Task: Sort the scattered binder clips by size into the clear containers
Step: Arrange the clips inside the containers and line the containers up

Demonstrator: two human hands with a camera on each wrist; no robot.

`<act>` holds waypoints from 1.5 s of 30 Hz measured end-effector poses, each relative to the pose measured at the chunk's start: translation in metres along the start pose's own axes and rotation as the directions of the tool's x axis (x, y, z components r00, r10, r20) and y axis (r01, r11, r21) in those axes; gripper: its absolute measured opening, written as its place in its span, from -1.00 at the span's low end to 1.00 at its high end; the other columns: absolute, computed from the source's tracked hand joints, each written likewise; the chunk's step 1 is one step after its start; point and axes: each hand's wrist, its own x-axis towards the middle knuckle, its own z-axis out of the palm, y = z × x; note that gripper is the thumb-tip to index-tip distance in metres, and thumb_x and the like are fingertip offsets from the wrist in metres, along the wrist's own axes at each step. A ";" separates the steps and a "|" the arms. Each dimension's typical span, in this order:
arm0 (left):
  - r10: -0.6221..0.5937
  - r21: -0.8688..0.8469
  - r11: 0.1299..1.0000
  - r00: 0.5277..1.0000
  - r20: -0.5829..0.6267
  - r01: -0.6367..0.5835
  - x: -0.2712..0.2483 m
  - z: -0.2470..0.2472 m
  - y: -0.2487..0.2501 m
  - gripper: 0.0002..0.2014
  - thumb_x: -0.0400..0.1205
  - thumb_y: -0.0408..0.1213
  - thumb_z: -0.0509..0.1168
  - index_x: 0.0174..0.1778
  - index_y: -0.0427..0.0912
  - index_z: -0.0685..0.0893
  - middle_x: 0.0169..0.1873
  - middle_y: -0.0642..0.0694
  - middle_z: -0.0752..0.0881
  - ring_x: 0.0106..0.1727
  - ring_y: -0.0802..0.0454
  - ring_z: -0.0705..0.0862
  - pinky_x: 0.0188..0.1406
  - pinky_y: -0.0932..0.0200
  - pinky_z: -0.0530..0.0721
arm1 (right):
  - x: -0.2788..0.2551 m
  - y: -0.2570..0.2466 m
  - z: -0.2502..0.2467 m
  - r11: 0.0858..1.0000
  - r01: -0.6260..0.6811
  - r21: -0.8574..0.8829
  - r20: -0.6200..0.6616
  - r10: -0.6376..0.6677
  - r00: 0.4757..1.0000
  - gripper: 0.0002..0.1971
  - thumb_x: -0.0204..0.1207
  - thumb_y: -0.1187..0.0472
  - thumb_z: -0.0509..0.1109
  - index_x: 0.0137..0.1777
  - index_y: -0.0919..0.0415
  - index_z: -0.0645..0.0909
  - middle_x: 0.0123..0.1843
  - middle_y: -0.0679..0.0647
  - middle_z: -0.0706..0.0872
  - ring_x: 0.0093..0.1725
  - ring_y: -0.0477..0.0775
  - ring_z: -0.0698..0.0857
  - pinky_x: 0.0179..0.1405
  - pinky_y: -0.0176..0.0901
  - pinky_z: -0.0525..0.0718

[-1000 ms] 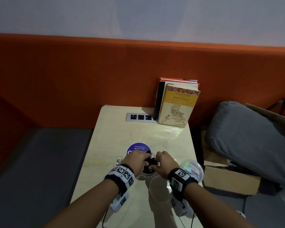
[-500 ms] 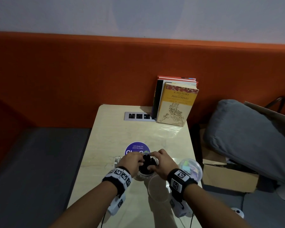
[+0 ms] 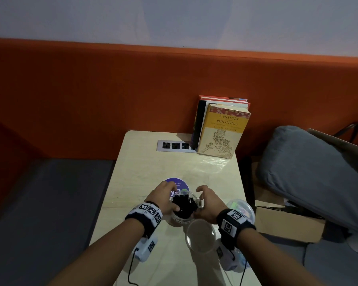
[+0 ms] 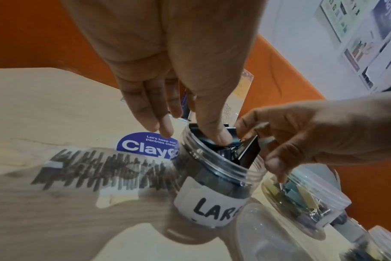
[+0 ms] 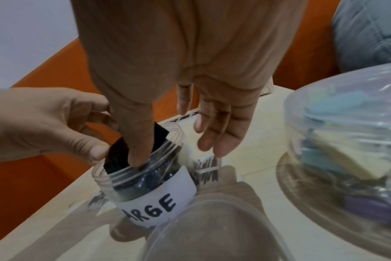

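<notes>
Both hands have spread slightly apart over the jar since a second ago, uncovering a heap of black clips at its mouth. At a small table (image 3: 145, 162), the left hand (image 3: 163, 200) and right hand (image 3: 208, 205) work together at the clear jar (image 4: 214, 178) labelled for large clips. The left thumb presses down on the black binder clips (image 3: 183, 205) piled at the rim, its other fingers relaxed and extended beyond the jar. The right thumb pushes into the same opening against a clip standing proud of the rim, the remaining right fingers (image 5: 217, 134) likewise loose and holding nothing.

Just right of the right hand sits a second clear container (image 3: 241, 209) with pastel clips inside. Just below the fingers, nearer the person, stands an empty clear cup (image 3: 201, 236). A purple round sticker (image 3: 179, 184) lies beyond the left fingertips, and books (image 3: 221, 129) lean at the far end.

No loose clips appear on the visible tabletop, so the sorting looks nearly finished; what seems left is seating the overfull large clips, and perhaps closing the jar.
</notes>
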 end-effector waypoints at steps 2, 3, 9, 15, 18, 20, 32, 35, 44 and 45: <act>0.003 -0.018 1.000 1.000 -0.003 -0.003 -0.002 0.002 -0.005 -0.46 0.45 -0.14 0.59 0.28 0.04 0.51 0.30 0.04 0.51 0.29 0.01 0.54 0.23 0.12 0.54 | -0.005 0.007 0.001 0.995 -0.058 -0.083 0.033 0.061 0.998 -0.11 0.22 0.10 0.68 0.49 0.08 0.25 0.36 0.13 0.41 0.22 0.09 0.58 0.14 -0.16 0.58; 0.001 -0.031 1.000 1.000 -0.009 -0.002 -0.002 0.004 -0.007 -0.48 0.49 -0.12 0.56 0.32 0.04 0.51 0.33 0.03 0.52 0.32 0.01 0.54 0.27 0.11 0.53 | -0.008 0.011 0.004 0.985 -0.085 -0.150 0.055 0.094 0.994 -0.09 0.21 0.07 0.69 0.49 0.08 0.24 0.38 0.14 0.40 0.29 0.16 0.58 0.22 -0.08 0.60; -0.046 0.005 0.999 0.999 0.001 0.046 -0.005 0.013 -0.010 -0.54 0.58 -0.02 0.46 0.35 0.08 0.50 0.37 -0.02 0.55 0.36 -0.05 0.56 0.31 -0.02 0.57 | -0.016 0.014 0.028 0.878 -0.112 -0.465 0.121 0.189 0.975 -0.17 0.23 -0.01 0.70 0.43 0.11 0.32 0.33 0.19 0.43 0.34 0.34 0.55 0.29 0.17 0.62; -0.032 0.028 0.999 0.999 0.006 0.032 -0.008 0.013 -0.017 -0.44 0.52 0.06 0.50 0.39 0.05 0.48 0.35 0.00 0.54 0.34 -0.03 0.57 0.28 0.02 0.58 | -0.017 0.009 0.042 0.853 -0.117 -0.509 0.048 0.164 0.985 -0.64 0.65 0.25 0.23 0.44 0.19 0.37 0.34 0.25 0.48 0.33 0.40 0.56 0.32 0.16 0.53; -0.036 0.019 0.999 0.999 -0.005 0.036 -0.011 0.011 -0.025 -0.44 0.54 0.07 0.48 0.41 0.04 0.48 0.37 0.02 0.54 0.33 -0.01 0.58 0.28 0.03 0.59 | -0.018 0.007 0.037 0.866 -0.089 -0.492 0.067 0.140 0.988 -0.67 0.68 0.28 0.13 0.42 0.25 0.46 0.33 0.26 0.57 0.31 0.34 0.62 0.29 0.08 0.57; -0.031 0.019 0.999 1.000 0.000 0.031 -0.011 0.010 -0.028 -0.46 0.55 0.08 0.46 0.40 0.05 0.48 0.36 0.02 0.54 0.33 -0.01 0.58 0.27 0.03 0.59 | -0.018 0.003 0.030 0.863 -0.089 -0.497 0.074 0.144 0.987 -0.69 0.66 0.33 0.13 0.35 0.29 0.53 0.31 0.28 0.64 0.30 0.30 0.66 0.22 0.02 0.62; -0.018 -0.062 0.998 0.995 -0.095 0.012 -0.003 -0.004 -0.023 -0.70 0.77 0.01 0.13 0.02 -0.10 0.67 -0.05 -0.09 0.76 0.00 -0.09 0.70 0.01 0.05 0.65 | -0.026 -0.049 -0.064 0.841 -0.156 -0.518 -0.232 0.037 0.972 -0.83 0.52 0.22 0.31 0.07 0.21 0.61 0.04 0.16 0.68 0.02 0.23 0.71 -0.08 -0.06 0.66; -0.083 -0.242 0.968 0.992 -0.089 0.060 -0.004 -0.008 -0.013 -0.52 0.78 0.13 0.03 -0.03 -0.16 0.70 -0.19 -0.12 0.81 -0.21 -0.10 0.77 -0.08 0.01 0.73 | -0.026 -0.057 -0.052 0.892 0.085 -0.445 -0.214 -0.198 0.957 -0.76 0.49 0.28 0.33 0.15 0.12 0.59 0.09 0.08 0.63 -0.01 0.18 0.68 -0.03 -0.04 0.68; -0.127 -0.243 0.961 0.991 0.041 0.133 -0.008 0.008 -0.019 -0.60 0.56 -0.07 0.46 0.33 0.03 0.65 -0.12 0.00 0.76 -0.10 -0.05 0.74 0.00 0.15 0.68 | -0.026 -0.022 0.008 0.846 0.281 -0.453 0.022 -0.304 0.952 -0.59 0.48 0.14 0.47 0.32 0.09 0.52 0.42 0.04 0.36 0.26 0.17 0.52 0.16 -0.07 0.66; -0.130 -0.242 0.961 0.991 0.036 0.135 -0.010 0.009 -0.018 -0.58 0.55 -0.06 0.47 0.35 0.05 0.66 -0.13 0.03 0.75 -0.07 -0.03 0.73 0.03 0.15 0.68 | -0.026 -0.020 0.008 0.869 0.281 -0.407 0.013 -0.302 0.953 -0.58 0.47 0.06 0.48 0.29 0.11 0.53 0.40 0.03 0.37 0.23 0.15 0.55 0.14 -0.10 0.65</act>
